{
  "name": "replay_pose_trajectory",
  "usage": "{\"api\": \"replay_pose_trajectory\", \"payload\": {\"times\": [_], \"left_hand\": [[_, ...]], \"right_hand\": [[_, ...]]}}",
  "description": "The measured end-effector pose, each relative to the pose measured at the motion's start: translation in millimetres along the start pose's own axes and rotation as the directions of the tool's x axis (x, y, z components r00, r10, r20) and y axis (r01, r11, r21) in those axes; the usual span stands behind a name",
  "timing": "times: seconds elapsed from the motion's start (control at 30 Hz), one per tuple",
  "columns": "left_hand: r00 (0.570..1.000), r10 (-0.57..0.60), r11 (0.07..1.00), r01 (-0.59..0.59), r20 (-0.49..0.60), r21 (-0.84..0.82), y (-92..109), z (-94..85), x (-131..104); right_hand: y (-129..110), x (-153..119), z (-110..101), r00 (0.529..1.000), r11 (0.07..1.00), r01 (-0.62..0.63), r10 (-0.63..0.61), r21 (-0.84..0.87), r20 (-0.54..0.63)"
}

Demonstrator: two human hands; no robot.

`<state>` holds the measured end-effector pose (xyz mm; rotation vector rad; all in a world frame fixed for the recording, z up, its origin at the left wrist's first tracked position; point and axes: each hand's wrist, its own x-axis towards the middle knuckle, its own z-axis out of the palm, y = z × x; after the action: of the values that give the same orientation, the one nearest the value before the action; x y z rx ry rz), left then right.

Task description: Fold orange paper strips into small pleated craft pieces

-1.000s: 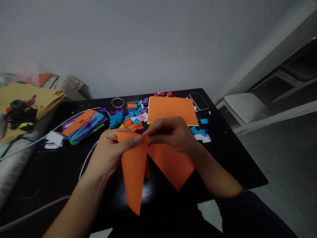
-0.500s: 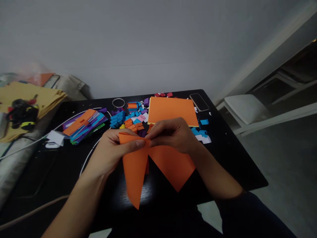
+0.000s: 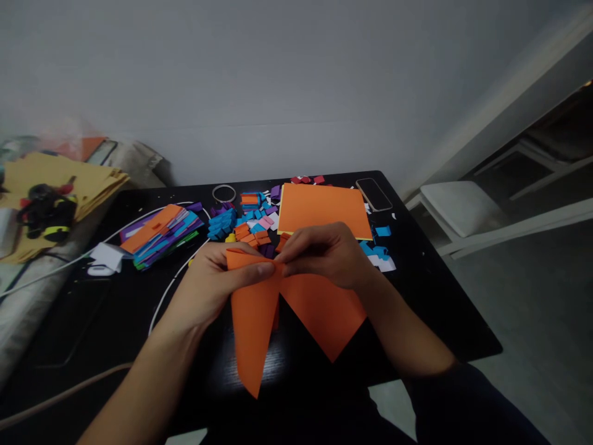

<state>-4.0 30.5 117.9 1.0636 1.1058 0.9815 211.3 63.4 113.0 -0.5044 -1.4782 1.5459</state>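
An orange paper sheet point(image 3: 254, 321), curled on its left side and spreading to a corner at the lower right, hangs over the black table point(image 3: 445, 309). My left hand point(image 3: 217, 278) grips its upper left part, thumb on top. With thumb and fingers pinched together, my right hand point(image 3: 319, 253) holds the sheet's upper middle, close to my left thumb tip. Behind my right hand lies a flat stack of orange paper point(image 3: 319, 210) with a yellow edge. Small folded blue pieces point(image 3: 222, 224) and orange pieces point(image 3: 262, 238) lie just beyond my hands.
Coloured paper strips point(image 3: 162, 232) are piled at the left, near a white cable point(image 3: 162, 303). A tape ring point(image 3: 223, 194) and a phone point(image 3: 374, 194) lie toward the back. Yellow envelopes point(image 3: 92, 179) sit far left. A white stool point(image 3: 458, 207) stands right of the table.
The view has shifted slightly. Both hands keep their hold on the orange sheet, with hardly any change in their pose.
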Motion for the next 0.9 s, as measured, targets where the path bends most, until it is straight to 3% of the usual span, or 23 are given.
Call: {"api": "replay_pose_trajectory", "payload": {"times": [0.5, 0.73, 0.9], "left_hand": [[0.991, 0.086, 0.993, -0.077, -0.104, 0.091, 1, 6.2, 1], [0.988, 0.120, 0.987, -0.108, -0.094, 0.122, -1, 4.8, 1], [0.946, 0.237, 0.960, -0.193, -0.220, 0.204, 0, -7.4, 5]], "right_hand": [[0, -3, 5, 0.991, 0.992, -0.124, 0.124, 0.006, -0.054], [0, -5, 9, 0.987, 0.984, -0.133, 0.120, -0.117, -0.111], [3, -4, 2, 0.982, 0.980, -0.123, 0.099, -0.155, -0.158]]}}
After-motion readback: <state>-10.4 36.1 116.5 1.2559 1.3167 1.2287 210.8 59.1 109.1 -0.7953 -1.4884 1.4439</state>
